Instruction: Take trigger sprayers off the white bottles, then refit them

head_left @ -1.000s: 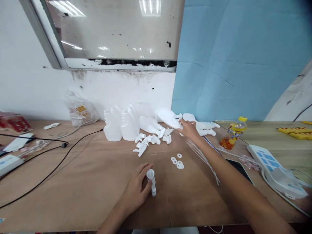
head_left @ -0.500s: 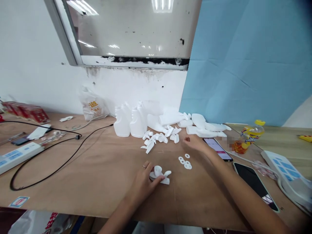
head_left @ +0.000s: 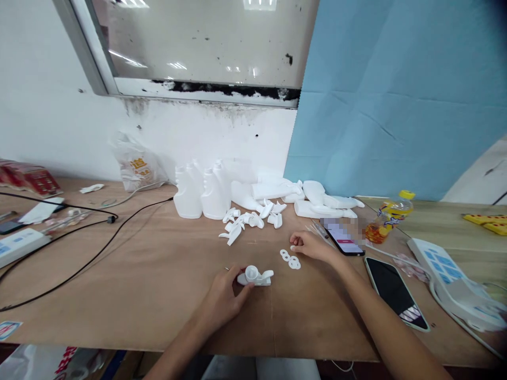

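Observation:
My left hand (head_left: 226, 294) is closed around one end of a white spray trigger head (head_left: 257, 277), its round collar opening turned upward, just above the table. My right hand (head_left: 311, 245) has its fingers pinched together on a white ring washer (head_left: 293, 248); most of that ring is hidden under the fingertips. Close beside it, several more flat white washers (head_left: 293, 262) lie in a loose cluster. Beyond both hands a small heap of white trigger heads (head_left: 253, 219) rests on the brown table (head_left: 158, 295).
White spray bottles (head_left: 188, 195) stand at the back, and others (head_left: 325, 207) lie on their sides. At right are two phones (head_left: 396, 293), a drink bottle (head_left: 390, 219) and a white power strip (head_left: 443, 274). A black cable (head_left: 79, 264) loops across the left.
My right hand has come down and nearer, from beyond the washers onto the nearest loose ring. My left hand has tipped the trigger head slightly, so its opening shows more. The view has shifted right.

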### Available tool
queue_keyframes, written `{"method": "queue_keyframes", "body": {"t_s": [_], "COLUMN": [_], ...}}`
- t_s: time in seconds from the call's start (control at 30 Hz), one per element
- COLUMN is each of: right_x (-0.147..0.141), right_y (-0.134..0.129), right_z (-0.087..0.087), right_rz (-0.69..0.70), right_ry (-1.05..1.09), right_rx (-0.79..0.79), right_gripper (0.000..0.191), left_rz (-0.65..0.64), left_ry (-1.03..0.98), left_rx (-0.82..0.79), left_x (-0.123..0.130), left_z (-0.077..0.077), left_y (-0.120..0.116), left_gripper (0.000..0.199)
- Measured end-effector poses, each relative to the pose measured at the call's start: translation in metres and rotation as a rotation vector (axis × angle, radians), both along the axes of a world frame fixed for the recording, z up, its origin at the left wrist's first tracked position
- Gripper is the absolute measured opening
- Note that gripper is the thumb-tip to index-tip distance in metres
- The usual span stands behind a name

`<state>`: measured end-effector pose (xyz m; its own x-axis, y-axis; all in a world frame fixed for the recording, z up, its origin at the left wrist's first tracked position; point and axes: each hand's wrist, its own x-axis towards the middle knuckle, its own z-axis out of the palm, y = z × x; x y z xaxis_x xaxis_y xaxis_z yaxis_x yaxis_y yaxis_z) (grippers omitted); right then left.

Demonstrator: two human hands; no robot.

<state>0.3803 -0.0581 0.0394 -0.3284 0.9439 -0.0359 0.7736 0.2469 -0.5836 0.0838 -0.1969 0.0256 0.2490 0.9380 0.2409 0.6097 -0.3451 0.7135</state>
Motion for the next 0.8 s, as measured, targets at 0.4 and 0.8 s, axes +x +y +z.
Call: {"method": "queue_keyframes", "body": {"t_s": [0.4, 0.8], "right_x": [-0.085, -0.080], "right_y": [-0.065, -0.074], "right_z": [0.011, 0.001], "right_rz": [0.482, 0.724], "right_ry": [0.477, 0.187], "right_rx": [0.471, 0.669], "right_gripper": [0.017, 0.017], "left_rz": [0.055, -0.007], "left_ry": [0.141, 0.184], "left_rx": [0.062, 0.086], "left_x": [0.002, 0.002], "left_z": [-0.015, -0.012], "left_y": [0.004, 0.001], "left_gripper": [0.027, 0.021]}}
